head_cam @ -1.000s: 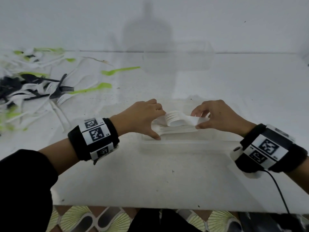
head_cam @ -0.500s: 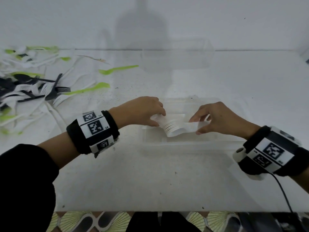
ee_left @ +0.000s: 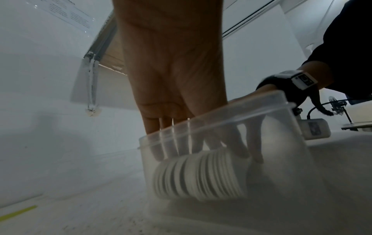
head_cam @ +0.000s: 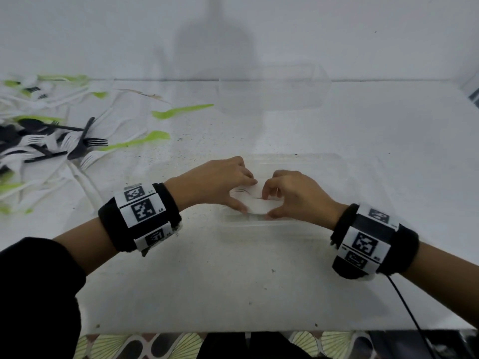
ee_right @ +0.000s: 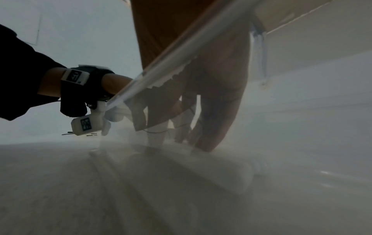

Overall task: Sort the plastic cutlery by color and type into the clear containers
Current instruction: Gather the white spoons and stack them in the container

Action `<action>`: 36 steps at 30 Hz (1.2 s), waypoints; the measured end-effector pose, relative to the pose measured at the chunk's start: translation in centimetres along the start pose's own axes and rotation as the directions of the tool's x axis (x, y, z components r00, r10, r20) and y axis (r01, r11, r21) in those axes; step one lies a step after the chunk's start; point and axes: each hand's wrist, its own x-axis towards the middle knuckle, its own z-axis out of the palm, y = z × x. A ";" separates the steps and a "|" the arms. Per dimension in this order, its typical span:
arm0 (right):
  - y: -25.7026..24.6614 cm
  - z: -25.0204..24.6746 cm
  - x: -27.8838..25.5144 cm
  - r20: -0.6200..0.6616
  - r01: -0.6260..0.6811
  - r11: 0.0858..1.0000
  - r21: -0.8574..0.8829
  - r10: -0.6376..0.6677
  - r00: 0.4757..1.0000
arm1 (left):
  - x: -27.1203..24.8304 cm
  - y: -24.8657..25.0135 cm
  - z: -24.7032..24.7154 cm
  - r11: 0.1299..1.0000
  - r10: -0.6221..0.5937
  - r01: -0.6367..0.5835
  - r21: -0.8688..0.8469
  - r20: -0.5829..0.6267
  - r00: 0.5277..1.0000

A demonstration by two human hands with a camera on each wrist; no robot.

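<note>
I see the stack of nested white plastic spoons (head_cam: 252, 202) low inside the near clear rectangular plastic container (head_cam: 337, 167), which sits on the white table (head_cam: 233, 281). My left hand (head_cam: 215, 183) has thumb and fingers curled round the bowl end of the stack; my right hand (head_cam: 298, 195) pinches the handle end. From the left wrist, the bowls (ee_left: 199, 173) show edge-on behind the container wall. A second clear container (head_cam: 274, 89) stands at the back. To the left lies a loose heap of white, black and green plastic cutlery (head_cam: 49, 141).
</note>
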 end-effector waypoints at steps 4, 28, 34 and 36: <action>1.5 -0.3 -0.2 -0.015 0.007 0.997 0.073 -0.006 1.000 | 0.1 0.1 0.3 1.000 0.012 -0.013 -0.019 -0.051 0.999; 3.8 -0.4 -0.9 0.014 -0.033 0.995 0.091 0.032 0.999 | 0.0 -0.3 0.5 0.958 0.010 -0.019 -0.286 -0.035 0.999; 3.6 -0.2 -1.1 0.037 -0.017 0.998 0.057 0.014 0.999 | -0.4 0.1 0.3 0.959 -0.045 0.042 -0.280 -0.004 0.999; 3.6 -0.2 -1.0 0.048 -0.009 0.999 0.048 0.007 0.999 | -0.6 0.3 0.3 0.959 -0.079 0.070 -0.275 -0.019 0.997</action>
